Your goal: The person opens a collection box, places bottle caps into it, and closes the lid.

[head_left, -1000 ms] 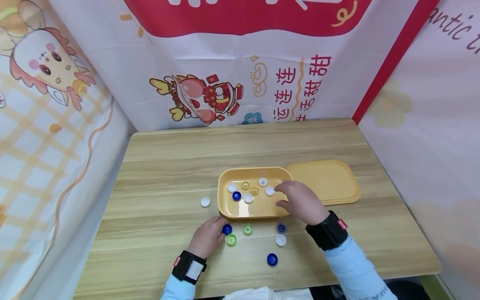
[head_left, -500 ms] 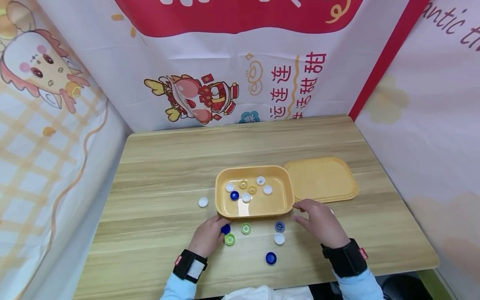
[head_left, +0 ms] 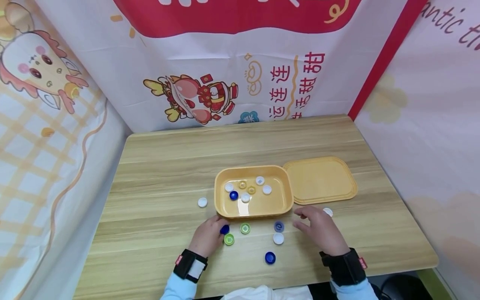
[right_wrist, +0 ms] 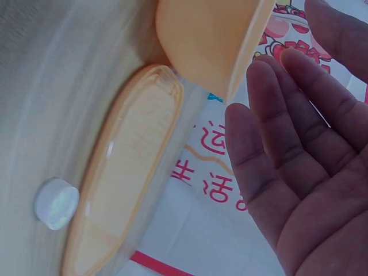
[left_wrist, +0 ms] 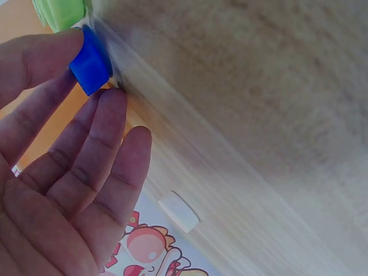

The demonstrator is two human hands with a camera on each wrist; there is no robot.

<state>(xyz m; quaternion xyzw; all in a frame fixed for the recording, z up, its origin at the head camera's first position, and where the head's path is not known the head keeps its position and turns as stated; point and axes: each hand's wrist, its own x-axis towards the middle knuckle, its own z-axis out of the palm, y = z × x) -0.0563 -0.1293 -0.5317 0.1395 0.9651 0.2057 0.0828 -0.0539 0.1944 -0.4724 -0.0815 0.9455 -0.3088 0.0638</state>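
Observation:
My left hand [head_left: 207,236] pinches a dark blue bottle cap [left_wrist: 92,63] between thumb and index finger, at the front left corner of the yellow tray [head_left: 275,204]. A green bottle cap [head_left: 228,239] lies right beside those fingertips, and a second green cap [head_left: 245,228] is a little farther right. In the tray are several white caps, two yellowish ones and a blue cap [head_left: 233,195]. My right hand [head_left: 321,229] holds nothing; its fingers are relaxed and slightly bent, just in front of the tray's right corner. A white cap [head_left: 328,212] sits on its far side.
The yellow lid [head_left: 324,179] lies flat against the tray's right side. Before the tray are a bluish cap [head_left: 278,226], a white cap [head_left: 278,238] and a dark blue cap [head_left: 270,258]. Another white cap [head_left: 202,202] is left of the tray. Printed cloth walls surround the table.
My right hand has drawn back from over the tray's right side to the table in front of it. The left hand keeps its place with the blue cap.

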